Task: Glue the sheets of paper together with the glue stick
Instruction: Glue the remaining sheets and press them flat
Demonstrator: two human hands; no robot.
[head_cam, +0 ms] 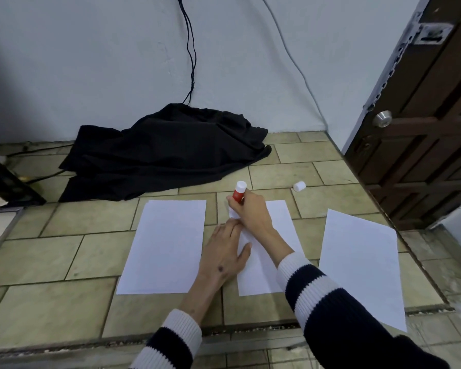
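Observation:
Three white sheets lie on the tiled floor: a left sheet [165, 246], a middle sheet [261, 270] and a right sheet [362, 265]. My right hand [250, 211] grips a red glue stick [238, 193] with a white end, held at the middle sheet's far left corner. My left hand [224, 254] presses flat on the middle sheet's left edge, fingers straight. The stick's tip is hidden by my right hand. A loose white cap [299, 186] lies on the floor beyond the sheets.
A heap of black cloth [165, 153] lies against the wall with dark cords hanging above it. A brown door [423, 129] stands at the right. A dark object [6, 179] and a metal frame [0, 230] sit at the left edge.

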